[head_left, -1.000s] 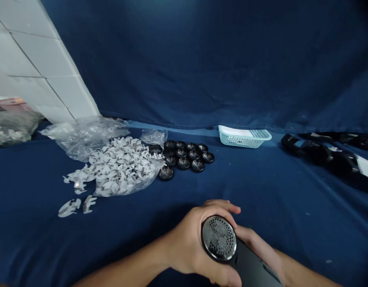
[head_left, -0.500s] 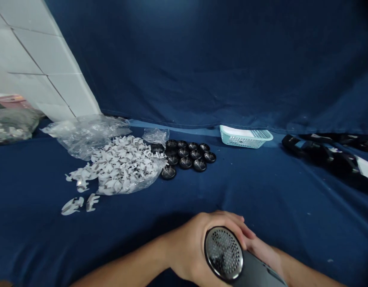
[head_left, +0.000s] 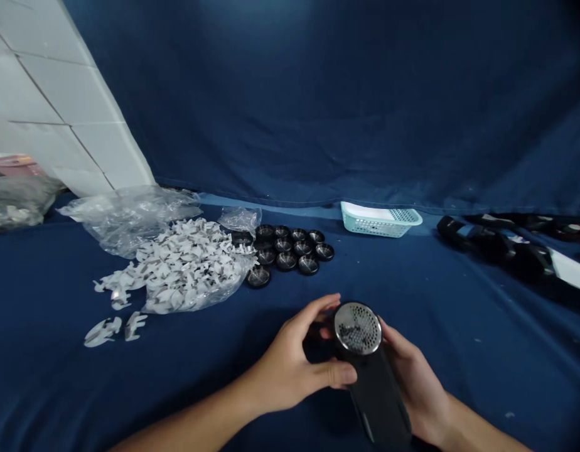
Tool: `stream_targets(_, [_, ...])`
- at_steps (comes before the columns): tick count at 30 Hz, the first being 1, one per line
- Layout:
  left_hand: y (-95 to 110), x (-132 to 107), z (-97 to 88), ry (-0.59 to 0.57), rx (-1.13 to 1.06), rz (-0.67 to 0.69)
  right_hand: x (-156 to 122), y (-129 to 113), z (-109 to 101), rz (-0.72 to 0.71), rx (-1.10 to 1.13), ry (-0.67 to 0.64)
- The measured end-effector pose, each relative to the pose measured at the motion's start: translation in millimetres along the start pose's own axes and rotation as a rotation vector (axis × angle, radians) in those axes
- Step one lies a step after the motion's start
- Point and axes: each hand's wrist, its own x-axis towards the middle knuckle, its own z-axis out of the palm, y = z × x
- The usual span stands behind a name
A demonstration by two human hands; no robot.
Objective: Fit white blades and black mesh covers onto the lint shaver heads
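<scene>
A fabric shaver (head_left: pixel 379 395) with a dark body and a round, perforated metal head (head_left: pixel 358 328) is held upright and tilted in front of me. My right hand (head_left: pixel 419 383) grips the body from the right side, its palm partly behind it. From the left, my left hand (head_left: pixel 294 361) puts its thumb on the front of the body, just below the head. Its fingers curve round the head's left side, leaving a gap at the palm; some fingertips are hidden.
A heap of grey-white plastic parts (head_left: pixel 191 263) spills from a clear bag at left, two loose parts (head_left: pixel 115 329) before it. Beside it lie several round black caps (head_left: pixel 286 260). Farther back are a light-blue basket (head_left: pixel 379 223) and, at right, dark objects (head_left: pixel 497 242). Blue cloth covers the surface.
My left hand has loosened from its close wrap round the shaver's head and shifted left. The shaver now stands more upright, higher in view, with its body more exposed.
</scene>
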Motion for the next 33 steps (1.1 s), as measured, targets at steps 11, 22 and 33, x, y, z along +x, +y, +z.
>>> stream_targets(11, [11,-2,-2.8,0.076,0.195,0.150,4,14,-3,0.131,-0.080,-0.242])
stream_targets(22, [-2,6,-9.6,0.271,0.037,0.044,0,10,5,-0.030,-0.151,-0.242])
stream_targets(33, [-8,8,-3.5,0.018,-0.257,-0.324,5,-4,7,-0.235,-0.280,0.019])
